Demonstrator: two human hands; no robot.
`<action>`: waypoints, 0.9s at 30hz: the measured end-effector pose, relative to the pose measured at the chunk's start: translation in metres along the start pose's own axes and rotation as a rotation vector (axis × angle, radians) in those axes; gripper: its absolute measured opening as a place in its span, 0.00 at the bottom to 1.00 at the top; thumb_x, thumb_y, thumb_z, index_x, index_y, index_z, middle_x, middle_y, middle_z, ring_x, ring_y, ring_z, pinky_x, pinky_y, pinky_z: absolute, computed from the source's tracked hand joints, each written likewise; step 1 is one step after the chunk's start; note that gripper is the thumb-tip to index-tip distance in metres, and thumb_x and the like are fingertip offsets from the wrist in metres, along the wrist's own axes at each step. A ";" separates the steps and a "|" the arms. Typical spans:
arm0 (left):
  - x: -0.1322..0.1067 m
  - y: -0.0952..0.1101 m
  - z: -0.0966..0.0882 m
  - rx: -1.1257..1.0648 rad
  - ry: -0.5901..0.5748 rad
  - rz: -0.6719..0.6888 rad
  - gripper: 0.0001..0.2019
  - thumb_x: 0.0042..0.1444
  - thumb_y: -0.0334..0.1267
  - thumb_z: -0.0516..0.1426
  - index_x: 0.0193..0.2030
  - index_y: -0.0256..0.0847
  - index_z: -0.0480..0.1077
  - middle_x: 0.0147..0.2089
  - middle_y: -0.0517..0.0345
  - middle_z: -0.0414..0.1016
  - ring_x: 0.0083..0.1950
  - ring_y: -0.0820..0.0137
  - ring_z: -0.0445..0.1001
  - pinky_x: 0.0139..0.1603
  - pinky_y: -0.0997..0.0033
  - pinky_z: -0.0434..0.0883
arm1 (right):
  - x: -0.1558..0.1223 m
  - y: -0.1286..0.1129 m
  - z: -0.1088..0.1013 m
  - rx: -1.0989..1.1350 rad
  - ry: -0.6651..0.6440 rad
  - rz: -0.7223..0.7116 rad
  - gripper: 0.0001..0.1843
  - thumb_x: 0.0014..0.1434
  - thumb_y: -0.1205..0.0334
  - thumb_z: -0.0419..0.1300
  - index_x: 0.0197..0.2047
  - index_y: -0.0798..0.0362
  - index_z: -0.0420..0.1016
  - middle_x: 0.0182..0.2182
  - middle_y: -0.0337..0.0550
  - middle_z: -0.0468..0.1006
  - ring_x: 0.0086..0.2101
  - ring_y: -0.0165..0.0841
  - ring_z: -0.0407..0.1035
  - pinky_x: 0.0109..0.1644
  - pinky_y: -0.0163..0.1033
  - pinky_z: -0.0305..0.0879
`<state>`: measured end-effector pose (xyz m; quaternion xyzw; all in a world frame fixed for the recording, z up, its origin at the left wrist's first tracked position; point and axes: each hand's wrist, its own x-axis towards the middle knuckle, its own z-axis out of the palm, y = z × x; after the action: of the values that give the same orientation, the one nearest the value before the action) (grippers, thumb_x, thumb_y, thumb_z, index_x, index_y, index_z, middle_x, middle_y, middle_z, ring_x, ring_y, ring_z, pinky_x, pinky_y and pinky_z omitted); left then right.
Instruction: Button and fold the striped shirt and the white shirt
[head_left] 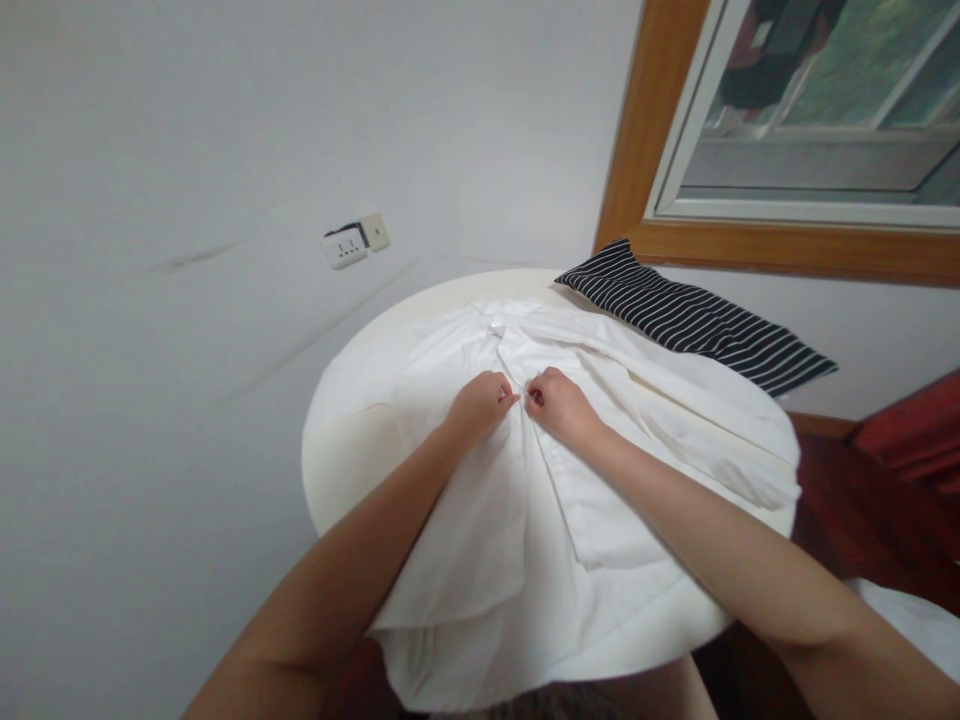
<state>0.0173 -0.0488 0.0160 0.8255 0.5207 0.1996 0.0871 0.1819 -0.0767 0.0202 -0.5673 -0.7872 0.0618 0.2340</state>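
A: Both hands down on the white shirt [525, 500], spread front-up across the round white table [345, 450] w/ hem hanging over the near edge. Left hand [480, 405] curled nearly closed, fingertips pinching the placket edge. Right hand [562, 405] same, pinched shut on the opposite edge, thumbs almost touching mid-chest

B: Got a button in there?

A: Can't tell, too small btwn the fingertips. Top button [495, 325] up by the collar looks done, sits well above the pinch

B: Risks?

A: Prob misalignment: could pair a button w/ the wrong hole, since fabric bunches under both palms and hides the row. Would leave one side longer at the hem

B: Anything else?

A: Pulling toward the body could drag the whole shirt off, as lots of cloth already hangs past the rim. Also sleeve on the right side lies near the striped black-and-white cloth [697, 320] at the far edge, touching or overlapping, can't say which. Tugging might shift that too

B: Creases?

A: Likely if pressed flat over those folds near the lower front panel
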 end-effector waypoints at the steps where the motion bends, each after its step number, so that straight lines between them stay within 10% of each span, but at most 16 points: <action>1: 0.000 0.000 0.001 -0.003 -0.001 -0.002 0.06 0.58 0.38 0.57 0.34 0.38 0.71 0.34 0.54 0.73 0.39 0.65 0.71 0.45 0.66 0.68 | 0.000 0.001 0.000 0.001 0.002 -0.003 0.07 0.57 0.68 0.57 0.32 0.57 0.77 0.33 0.48 0.72 0.33 0.33 0.66 0.39 0.34 0.59; 16: -0.003 0.003 0.001 0.046 -0.032 -0.002 0.07 0.60 0.36 0.54 0.33 0.37 0.70 0.34 0.53 0.73 0.39 0.66 0.70 0.43 0.67 0.66 | 0.009 0.020 -0.006 0.862 -0.028 0.286 0.12 0.46 0.59 0.57 0.34 0.55 0.74 0.18 0.31 0.66 0.19 0.25 0.57 0.24 0.32 0.52; 27: 0.002 0.008 -0.010 -0.580 -0.157 -0.208 0.12 0.57 0.43 0.55 0.30 0.37 0.70 0.27 0.61 0.75 0.19 0.79 0.64 0.22 0.77 0.60 | 0.002 0.014 0.007 1.073 -0.030 0.324 0.15 0.44 0.55 0.60 0.33 0.56 0.73 0.18 0.31 0.66 0.18 0.24 0.58 0.22 0.31 0.53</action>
<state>0.0207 -0.0509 0.0287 0.7213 0.5154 0.2654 0.3789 0.1909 -0.0685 0.0098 -0.4814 -0.5514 0.4969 0.4662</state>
